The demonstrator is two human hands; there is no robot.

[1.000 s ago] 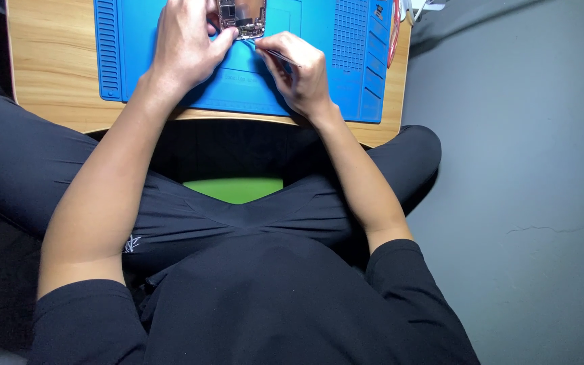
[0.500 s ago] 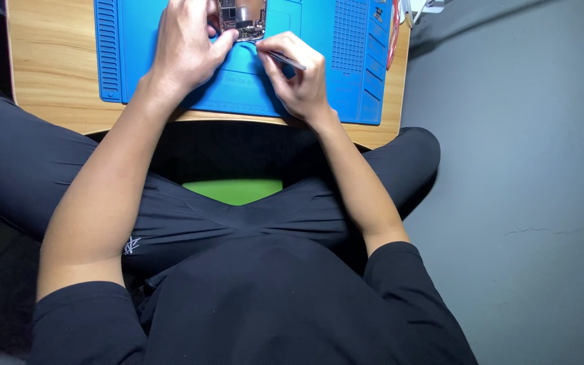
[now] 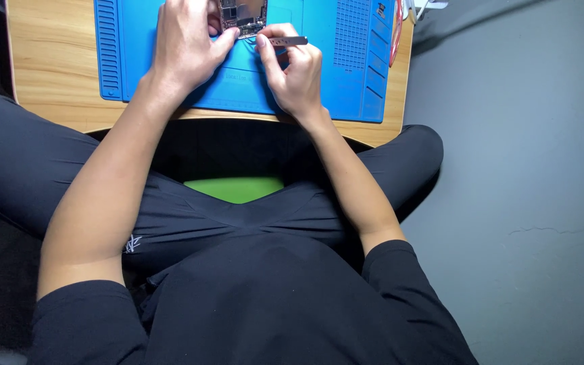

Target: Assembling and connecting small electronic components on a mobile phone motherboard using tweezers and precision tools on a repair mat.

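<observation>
Over the last second, the right hand has drawn in toward the opened phone and turned, so its fingertips now sit at the phone's lower right corner. The metal tweezers it pinches, earlier angled down and away from the phone, now lie almost level, pointing away from it. The left hand's thumb has closed in to just beside the right fingertips.

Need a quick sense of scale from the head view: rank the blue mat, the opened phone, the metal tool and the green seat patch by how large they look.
Largest to smallest as seen:
1. blue mat
2. green seat patch
3. opened phone, cut off by the top edge and partly covered by the left hand, so its rank is unsure
4. metal tool in the right hand
</observation>
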